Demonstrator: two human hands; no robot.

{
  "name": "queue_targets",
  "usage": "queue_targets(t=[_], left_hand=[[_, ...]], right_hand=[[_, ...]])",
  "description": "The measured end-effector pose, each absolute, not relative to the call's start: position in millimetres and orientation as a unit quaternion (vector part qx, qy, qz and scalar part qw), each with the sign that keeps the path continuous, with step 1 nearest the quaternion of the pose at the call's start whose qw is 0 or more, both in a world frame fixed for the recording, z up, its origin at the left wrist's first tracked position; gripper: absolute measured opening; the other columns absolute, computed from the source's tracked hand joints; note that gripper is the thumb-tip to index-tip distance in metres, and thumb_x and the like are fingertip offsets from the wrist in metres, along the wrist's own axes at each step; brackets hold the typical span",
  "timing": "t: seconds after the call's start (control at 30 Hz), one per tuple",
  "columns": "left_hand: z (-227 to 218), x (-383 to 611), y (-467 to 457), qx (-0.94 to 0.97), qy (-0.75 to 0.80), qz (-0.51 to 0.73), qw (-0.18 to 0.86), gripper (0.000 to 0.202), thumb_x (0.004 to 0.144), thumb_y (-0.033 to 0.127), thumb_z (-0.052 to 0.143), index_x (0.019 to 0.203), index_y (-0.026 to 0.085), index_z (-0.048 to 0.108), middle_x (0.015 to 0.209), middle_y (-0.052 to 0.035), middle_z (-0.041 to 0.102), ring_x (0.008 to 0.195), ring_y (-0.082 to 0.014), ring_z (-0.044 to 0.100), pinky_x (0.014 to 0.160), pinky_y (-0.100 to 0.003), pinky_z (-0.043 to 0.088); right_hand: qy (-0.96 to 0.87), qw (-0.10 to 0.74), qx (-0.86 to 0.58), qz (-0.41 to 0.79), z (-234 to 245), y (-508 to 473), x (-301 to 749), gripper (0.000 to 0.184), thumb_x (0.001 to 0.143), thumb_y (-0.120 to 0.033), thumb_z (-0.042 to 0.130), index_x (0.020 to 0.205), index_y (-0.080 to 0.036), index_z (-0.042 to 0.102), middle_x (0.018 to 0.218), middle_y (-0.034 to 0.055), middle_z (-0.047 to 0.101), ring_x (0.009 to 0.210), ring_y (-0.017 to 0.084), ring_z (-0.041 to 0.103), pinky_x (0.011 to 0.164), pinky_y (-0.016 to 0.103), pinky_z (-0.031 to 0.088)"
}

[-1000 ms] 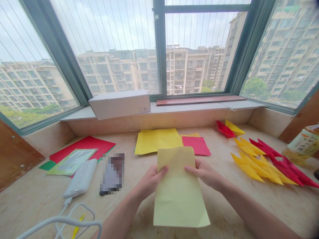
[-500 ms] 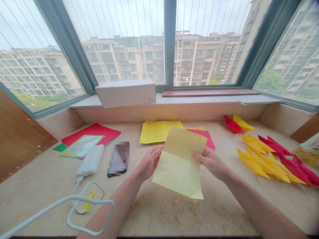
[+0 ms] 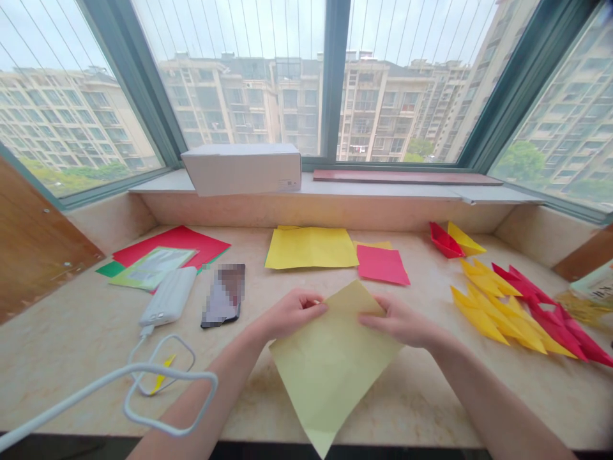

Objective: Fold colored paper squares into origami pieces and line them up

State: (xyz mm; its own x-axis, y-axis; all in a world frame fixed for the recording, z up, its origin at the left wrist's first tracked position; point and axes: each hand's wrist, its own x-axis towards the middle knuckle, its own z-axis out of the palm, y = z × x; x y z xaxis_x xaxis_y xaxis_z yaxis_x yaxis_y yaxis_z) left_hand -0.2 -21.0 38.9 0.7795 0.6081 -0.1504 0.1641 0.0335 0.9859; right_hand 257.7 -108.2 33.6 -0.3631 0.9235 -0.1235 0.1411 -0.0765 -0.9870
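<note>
My left hand (image 3: 292, 313) and my right hand (image 3: 397, 322) pinch the upper two edges of a pale yellow paper sheet (image 3: 335, 364). The sheet is turned like a diamond, with one corner pointing away from me between my hands and the opposite corner reaching past the front edge of the marble counter (image 3: 71, 345). A faint crease crosses the paper. Just beyond my fingers lie a red square sheet (image 3: 382, 264) and a bright yellow sheet (image 3: 311, 248).
To the right lie piles of pointed folded yellow (image 3: 493, 316) and red paper pieces (image 3: 555, 326), behind them a red paper boat (image 3: 445, 241). To the left are a white power bank (image 3: 168, 296), its white cable (image 3: 163, 367), a pixelated flat object (image 3: 224, 295) and red card (image 3: 172, 244).
The pale yellow sheet has rotated from an upright rectangle into a diamond and sits lower. My hands have moved down and closer to the counter. The view has tilted slightly.
</note>
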Motion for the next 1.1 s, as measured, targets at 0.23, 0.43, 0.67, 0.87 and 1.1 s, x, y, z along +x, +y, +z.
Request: queue_targets(t=[0.23,0.43,0.67,0.87,1.1], left_hand=[[43,-9,-10,0.555,0.265,0.291,0.733,0.037,0.086,0.045,0.066,0.108,0.016,0.075,0.098,-0.0114,0.077,0.083,-0.0231,0.072,0.072,-0.028,0.052],[25,-3,4,0.483,0.29,0.474,0.677,0.046,0.084,0.043,0.068,0.122,0.017,0.067,0.128,-0.015,0.066,0.12,-0.0302,0.059,0.099,-0.042,0.045],[17,14,-20,0.478,0.139,0.328,0.803,0.056,0.088,0.056,0.06,0.132,0.02,0.061,0.139,-0.0161,0.059,0.125,-0.0337,0.056,0.103,-0.049,0.044],[14,25,-29,0.454,0.187,0.382,0.783,0.044,0.088,0.035,0.067,0.128,0.016,0.063,0.126,-0.0151,0.068,0.123,-0.0326,0.059,0.103,-0.044,0.044],[11,22,-28,0.469,0.185,0.367,0.782,0.038,0.086,0.031,0.068,0.121,0.016,0.065,0.124,-0.0151,0.068,0.117,-0.0327,0.062,0.095,-0.044,0.051]], right_hand=[[-0.552,0.52,-0.497,0.422,16,-101,252,0.04,0.088,-0.047,0.064,0.119,-0.02,0.067,0.104,0.0102,0.076,0.085,0.027,0.074,0.072,0.038,0.062],[-0.515,0.664,-0.532,0.106,4,-99,262,0.024,0.092,-0.037,0.063,0.108,-0.023,0.072,0.105,0.0092,0.075,0.094,0.029,0.072,0.079,0.042,0.06],[-0.807,0.453,-0.372,-0.068,0,-101,255,0.042,0.095,-0.011,0.05,0.127,-0.034,0.064,0.133,0.0066,0.065,0.123,0.027,0.059,0.098,0.049,0.05],[-0.881,0.304,-0.355,-0.08,1,-99,236,0.036,0.097,-0.034,0.057,0.132,-0.028,0.06,0.138,0.0084,0.062,0.127,0.028,0.055,0.11,0.052,0.037],[-0.854,0.36,-0.376,-0.027,3,-99,239,0.027,0.1,-0.019,0.048,0.124,-0.024,0.06,0.127,0.0073,0.068,0.123,0.024,0.058,0.11,0.048,0.038]])
